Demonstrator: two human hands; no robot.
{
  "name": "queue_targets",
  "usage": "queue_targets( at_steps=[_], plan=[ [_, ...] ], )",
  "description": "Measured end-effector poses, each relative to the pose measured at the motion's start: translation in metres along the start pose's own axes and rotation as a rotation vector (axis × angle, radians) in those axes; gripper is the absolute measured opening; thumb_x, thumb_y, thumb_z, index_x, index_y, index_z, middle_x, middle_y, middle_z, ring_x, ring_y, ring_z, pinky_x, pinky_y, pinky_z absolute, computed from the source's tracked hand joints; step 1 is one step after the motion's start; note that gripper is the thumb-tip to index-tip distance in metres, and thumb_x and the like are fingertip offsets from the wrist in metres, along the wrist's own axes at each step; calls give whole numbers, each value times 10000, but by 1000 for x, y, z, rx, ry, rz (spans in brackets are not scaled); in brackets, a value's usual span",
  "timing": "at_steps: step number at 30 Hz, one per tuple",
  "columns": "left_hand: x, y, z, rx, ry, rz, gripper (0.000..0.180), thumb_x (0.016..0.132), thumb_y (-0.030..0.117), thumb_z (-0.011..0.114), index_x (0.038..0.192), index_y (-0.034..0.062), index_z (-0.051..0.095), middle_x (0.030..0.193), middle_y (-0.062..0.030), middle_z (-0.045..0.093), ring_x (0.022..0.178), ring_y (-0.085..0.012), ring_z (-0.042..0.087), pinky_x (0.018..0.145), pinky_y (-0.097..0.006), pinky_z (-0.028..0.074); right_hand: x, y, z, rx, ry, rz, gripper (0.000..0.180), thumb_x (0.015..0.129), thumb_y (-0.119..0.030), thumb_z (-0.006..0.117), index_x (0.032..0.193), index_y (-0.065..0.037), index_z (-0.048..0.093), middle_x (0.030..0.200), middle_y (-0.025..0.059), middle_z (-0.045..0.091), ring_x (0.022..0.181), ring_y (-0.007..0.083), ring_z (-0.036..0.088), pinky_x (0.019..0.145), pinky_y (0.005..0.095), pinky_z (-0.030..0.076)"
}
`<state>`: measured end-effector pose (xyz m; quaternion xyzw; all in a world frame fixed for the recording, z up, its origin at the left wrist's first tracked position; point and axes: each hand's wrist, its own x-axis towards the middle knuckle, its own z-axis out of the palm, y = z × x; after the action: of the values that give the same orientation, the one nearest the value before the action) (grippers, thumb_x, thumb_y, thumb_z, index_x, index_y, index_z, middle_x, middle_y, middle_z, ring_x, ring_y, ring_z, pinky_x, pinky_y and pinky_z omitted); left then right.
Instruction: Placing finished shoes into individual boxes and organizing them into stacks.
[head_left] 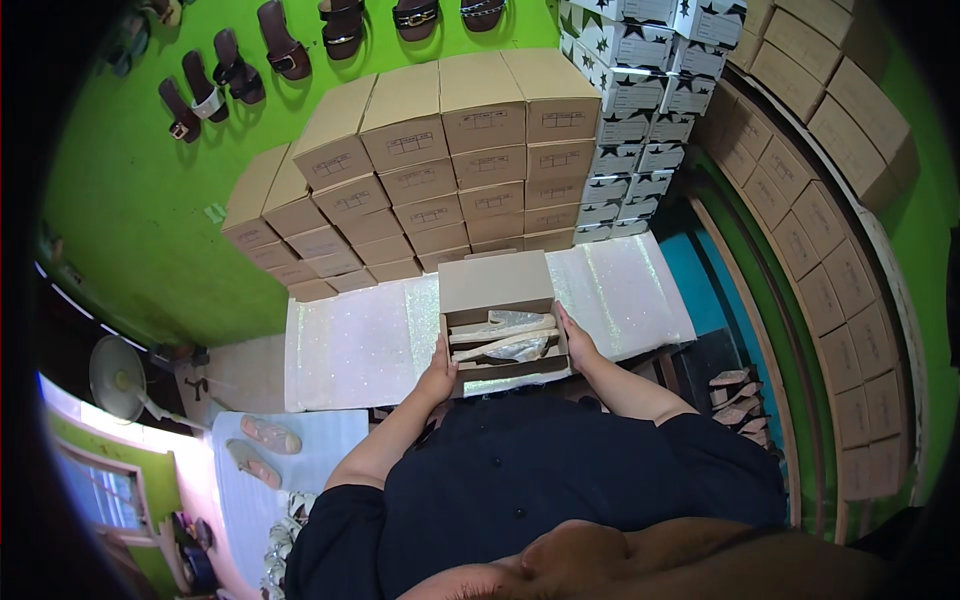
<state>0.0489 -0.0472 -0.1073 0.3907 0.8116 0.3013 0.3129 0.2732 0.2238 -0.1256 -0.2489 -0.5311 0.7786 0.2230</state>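
An open cardboard shoebox (495, 281) is at the near edge of the glittery white table (360, 335), its lid tipped back on the far side. Inside lies a pair of pale beige shoes (505, 347) on their sides, with shiny, clear-looking material about them. My left hand (438, 374) grips the box's left wall, and my right hand (579, 341) holds the right wall. Most of the fingers are hidden behind the cardboard. Whether the box rests on the table or is held just above it, I cannot tell.
Brown shoeboxes (410, 145) and white star-patterned boxes (625, 125) are stacked along the table's back. Sandals (285, 40) hang on the green wall. More boxes (820, 260) fill shelves at right. Shoes (735, 400) stand low at right; another pair (262, 450) lies left, near a fan (117, 378).
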Motion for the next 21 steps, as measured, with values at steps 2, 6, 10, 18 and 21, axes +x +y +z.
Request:
queue_targets(
  at_steps=[2, 6, 10, 18, 21],
  plan=[
    [-5, 3, 9, -48, 7, 12, 753, 1021, 234, 453, 1552, -32, -10, 1572, -361, 135, 1476, -425, 213, 1205, -378, 226, 0, 4, -3, -223, -20, -73, 506, 1097, -260, 256, 1584, -130, 217, 1627, 122, 240, 1500, 239, 215, 1215, 333, 164],
    [-11, 7, 19, 74, 90, 42, 782, 1018, 212, 453, 1540, -51, -67, 1575, -373, 64, 1480, -446, 172, 1209, -389, 198, 13, 7, -19, -907, -116, -223, 569, 1080, -310, 305, 1593, -129, 138, 1628, 159, 221, 1505, 323, 196, 1213, 400, 189],
    [-12, 0, 21, 208, 141, 109, 776, 1005, 262, 479, 1541, -64, 23, 1550, -398, 123, 1457, -517, 162, 1205, -487, 213, 22, 4, -25, -1433, -199, -209, 823, 995, -526, 445, 1599, -157, 25, 1644, 165, 146, 1506, 414, 128, 1190, 556, 202],
    [-13, 1, 22, 348, 127, -35, 785, 1008, 391, 454, 1571, 30, 42, 1546, -399, 144, 1381, -579, 284, 1119, -538, 359, 7, -56, -17, -1636, -447, 10, 1239, 743, -771, 629, 1595, -139, -12, 1670, 118, 3, 1526, 384, 12, 1153, 654, 192],
    [-10, -9, 25, 398, 132, -34, 789, 1009, 408, 446, 1572, 34, 39, 1543, -398, 161, 1373, -575, 305, 1114, -536, 366, 9, -52, -19, -1624, -471, -17, 1240, 737, -761, 644, 1596, -133, 7, 1671, 110, 17, 1530, 364, 14, 1154, 645, 202]
  ],
)
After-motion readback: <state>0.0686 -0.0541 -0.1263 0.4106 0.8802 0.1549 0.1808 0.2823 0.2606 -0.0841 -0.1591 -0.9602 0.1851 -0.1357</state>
